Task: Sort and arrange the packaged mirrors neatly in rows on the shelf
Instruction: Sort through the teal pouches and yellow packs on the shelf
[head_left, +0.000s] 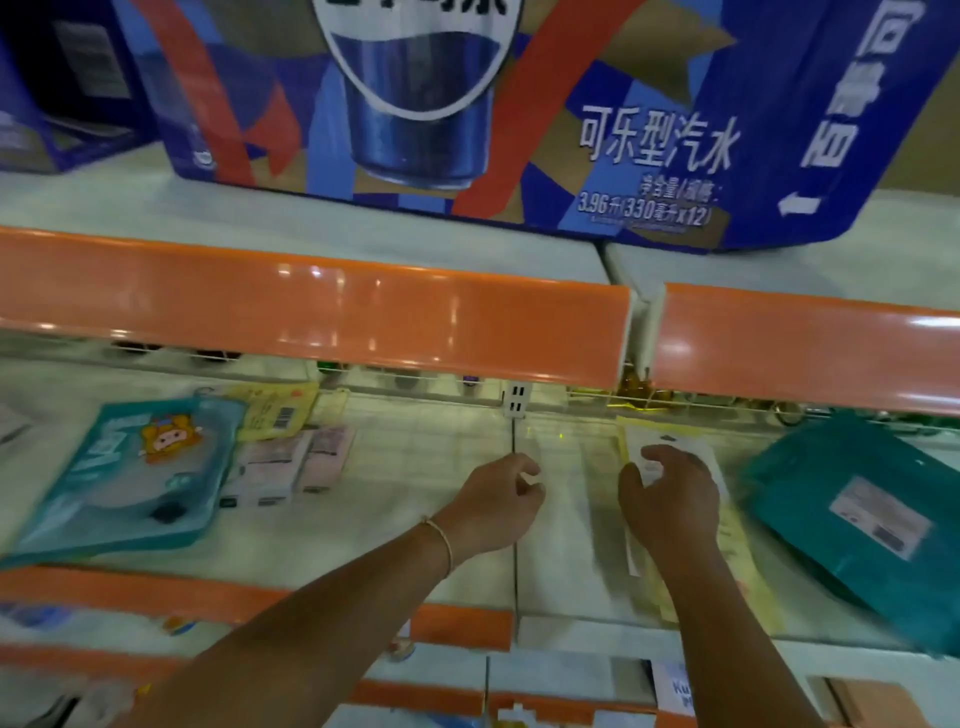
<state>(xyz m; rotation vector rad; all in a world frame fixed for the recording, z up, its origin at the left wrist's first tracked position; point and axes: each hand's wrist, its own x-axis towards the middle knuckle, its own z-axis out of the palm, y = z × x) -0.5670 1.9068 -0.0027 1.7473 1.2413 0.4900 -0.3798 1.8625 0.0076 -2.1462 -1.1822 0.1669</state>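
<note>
The fingers of the right hand are curved down over a pale yellow packet that lies flat on the shelf; whether they grip it or only press on it cannot be told through the blur. The left hand, wearing a thin bracelet at the wrist, has its fingers loosely curled beside the seam between two shelf boards, and whether they hold anything cannot be told.

The yellow packet sits at about 3 o'clock from the left hand, laid lengthwise, probably being squared up as the start of a row. At 9 o'clock from the hands a light blue packaged mirror with a cartoon figure lies tilted, with smaller pinkish boxes just beside it and a yellow card behind. At 3 o'clock from the right hand a teal packet lies askew, label up.

Judging by these scattered angles, sorting is at an early stage. At 12 o'clock, above an orange shelf edge, stands a blue cola carton.
</note>
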